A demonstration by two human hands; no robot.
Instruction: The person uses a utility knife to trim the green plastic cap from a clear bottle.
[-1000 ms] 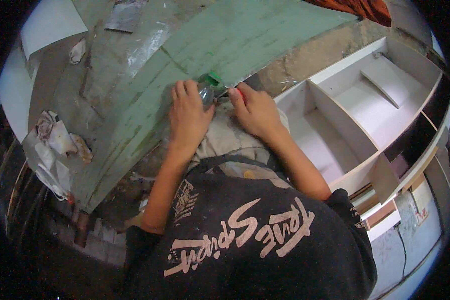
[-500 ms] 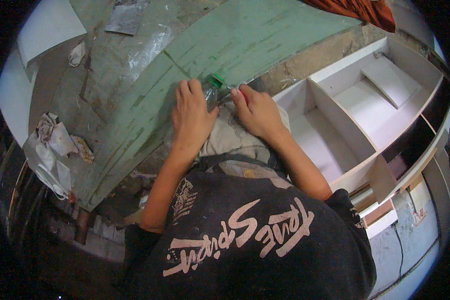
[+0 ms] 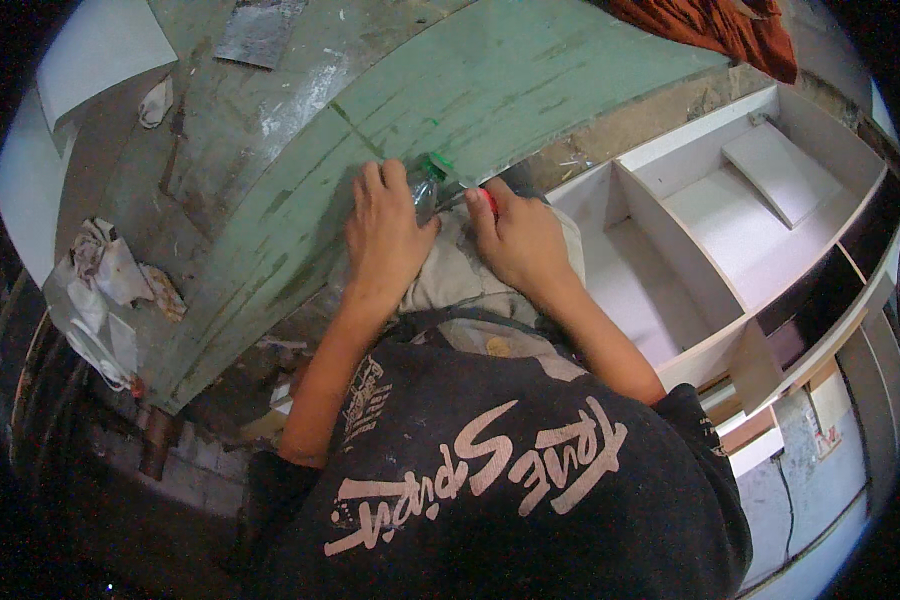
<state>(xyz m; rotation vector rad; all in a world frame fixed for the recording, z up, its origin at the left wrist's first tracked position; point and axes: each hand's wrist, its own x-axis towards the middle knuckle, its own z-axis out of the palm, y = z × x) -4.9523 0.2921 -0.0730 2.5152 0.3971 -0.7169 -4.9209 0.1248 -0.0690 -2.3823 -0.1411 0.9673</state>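
My left hand [image 3: 385, 228] is closed around a clear plastic bottle [image 3: 425, 192] lying over my lap at the near edge of the green board. A green cap [image 3: 436, 163] sits at the bottle's far end, tilted to the right. In my right hand [image 3: 522, 236] is a slim tool with a red handle [image 3: 489, 202], its thin tip pointing at the cap. Whether that tip touches the cap cannot be made out. My fingers hide most of the handle and the lower part of the bottle.
The green board [image 3: 530, 75] spans the worktop ahead. An orange-brown cloth [image 3: 710, 35] lies at the far right, above a white compartmented cabinet frame [image 3: 670, 185]. Crumpled rags [image 3: 105, 275] are at left, with a grey sheet piece [image 3: 258, 32] at the far edge.
My right hand has drawn slightly back and turned, so more of the red handle shows. The bottle's cap has tipped a little. My left hand stays nearly in place.
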